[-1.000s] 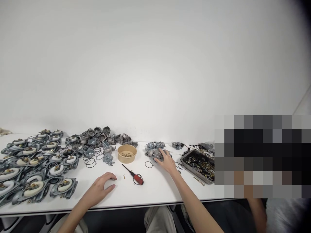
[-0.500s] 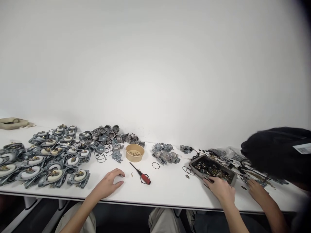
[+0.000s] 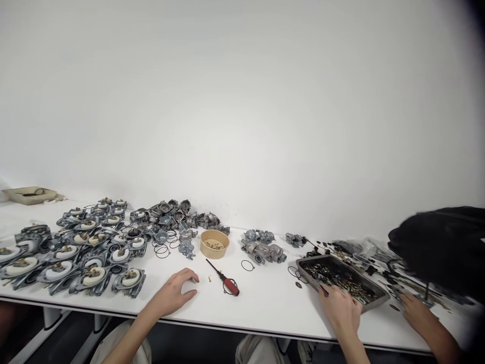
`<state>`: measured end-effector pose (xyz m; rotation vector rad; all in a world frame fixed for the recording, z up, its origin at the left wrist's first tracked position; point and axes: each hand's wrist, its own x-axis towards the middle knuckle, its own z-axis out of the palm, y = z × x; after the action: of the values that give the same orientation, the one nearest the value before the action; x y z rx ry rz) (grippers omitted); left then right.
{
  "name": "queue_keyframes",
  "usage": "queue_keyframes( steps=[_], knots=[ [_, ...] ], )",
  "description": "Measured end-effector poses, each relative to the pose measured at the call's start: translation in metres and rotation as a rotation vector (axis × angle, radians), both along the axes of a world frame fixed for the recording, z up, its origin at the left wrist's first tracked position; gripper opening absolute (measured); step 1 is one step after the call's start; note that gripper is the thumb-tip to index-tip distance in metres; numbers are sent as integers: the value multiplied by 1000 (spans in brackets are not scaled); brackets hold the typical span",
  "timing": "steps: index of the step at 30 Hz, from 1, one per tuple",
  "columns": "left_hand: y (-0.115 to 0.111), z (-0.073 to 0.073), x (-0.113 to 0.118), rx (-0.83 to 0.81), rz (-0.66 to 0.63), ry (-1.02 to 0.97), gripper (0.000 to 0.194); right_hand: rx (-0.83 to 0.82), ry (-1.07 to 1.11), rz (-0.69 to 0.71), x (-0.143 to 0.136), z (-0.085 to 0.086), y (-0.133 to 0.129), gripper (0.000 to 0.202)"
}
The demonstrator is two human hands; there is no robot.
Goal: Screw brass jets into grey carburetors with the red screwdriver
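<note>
My left hand point(image 3: 176, 293) rests on the white table, thumb and fingers apart, holding nothing. To its right lie a small brass piece point(image 3: 209, 278) and a red-handled screwdriver point(image 3: 231, 286), whose handle crosses a black ring. My right hand point(image 3: 341, 307) is at the near edge of a grey tray point(image 3: 373, 305) full of small brass and black parts. Its fingers are bent around a thin dark item that is too small to name. Behind the screwdriver stands a round tan tub point(image 3: 214, 244) with small brass pieces inside.
Rows of carburetor bodies with white floats point(image 3: 93, 276) cover the left side. Grey metal castings point(image 3: 174, 215) are heaped at the back, more point(image 3: 264, 250) right of the tub. Another person's hand point(image 3: 417, 313) works among loose parts at the right, beside a dark head covering point(image 3: 435, 247).
The view has shifted slightly, moving the table's contents within it. My right hand has shifted along the tray's near edge, and the tray looks turned a little. My left hand keeps its pose.
</note>
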<state>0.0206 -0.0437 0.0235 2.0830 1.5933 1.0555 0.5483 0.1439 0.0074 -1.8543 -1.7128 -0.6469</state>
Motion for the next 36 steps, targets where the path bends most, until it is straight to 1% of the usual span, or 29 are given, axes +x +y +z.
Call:
queue_keyframes(
  steps=[3, 6, 10, 13, 22, 28, 32, 36],
  knots=[
    [1, 0, 0, 8, -7, 5, 22, -52, -72, -10, -16, 0, -6, 34],
    [1, -1, 0, 19, -9, 6, 23, -107, -89, -24, -29, 6, -14, 39],
    [1, 0, 0, 24, -9, 3, 21, -160, -82, -48, -41, 16, -25, 39],
    [0, 2, 1, 21, -8, 9, 20, -183, -84, -43, -50, 21, -33, 38],
    [2, 1, 1, 22, -8, 59, 20, -118, -81, -23, -86, 17, -55, 37],
    [2, 0, 1, 25, -43, 48, 20, -96, -68, -28, -103, 18, -65, 34],
    [2, -1, 0, 23, -50, 52, 21, -73, -61, -11, -115, 16, -71, 34],
    [3, -2, 0, 45, -43, 59, 20, -54, -28, -22, -127, 14, -77, 34]
  ],
)
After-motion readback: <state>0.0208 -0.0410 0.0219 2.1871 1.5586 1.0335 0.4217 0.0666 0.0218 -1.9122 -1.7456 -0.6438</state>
